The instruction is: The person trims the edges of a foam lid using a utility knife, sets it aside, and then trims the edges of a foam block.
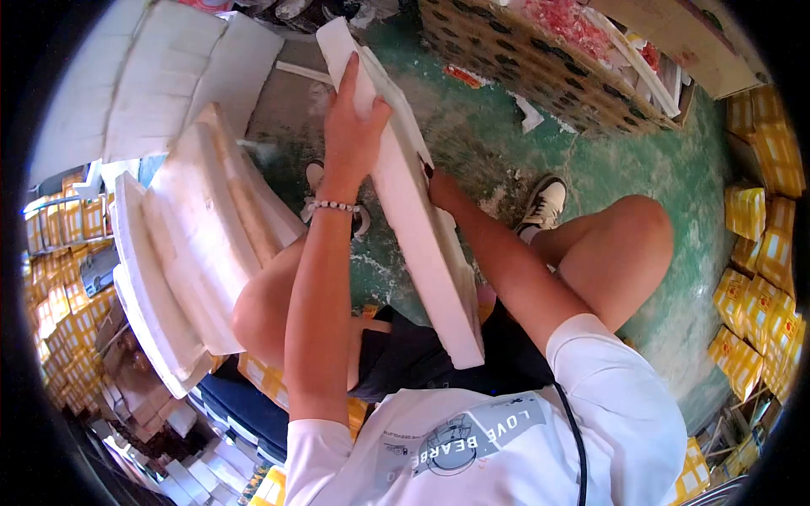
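Observation:
A long white foam slab [413, 219] stands slantwise between my knees, its near end over my lap. My left hand [356, 135] is closed on its upper part, index finger stretched along the face and thumb at the edge. On the slab's right edge, halfway down, my right hand [440, 187] is closed, with a small dark thing showing at the fingers. The slab partly hides those fingers, and I cannot make out what they hold. The slab's right edge looks uneven and stepped.
Several white foam pieces [186, 228] lean beside my left knee. Larger white blocks [169, 72] stand behind them. A spotted brown box [540, 63] is at the far right. Yellow-and-white packages [764, 316] are piled right and left. White scraps [529, 114] lie on the green floor [675, 278].

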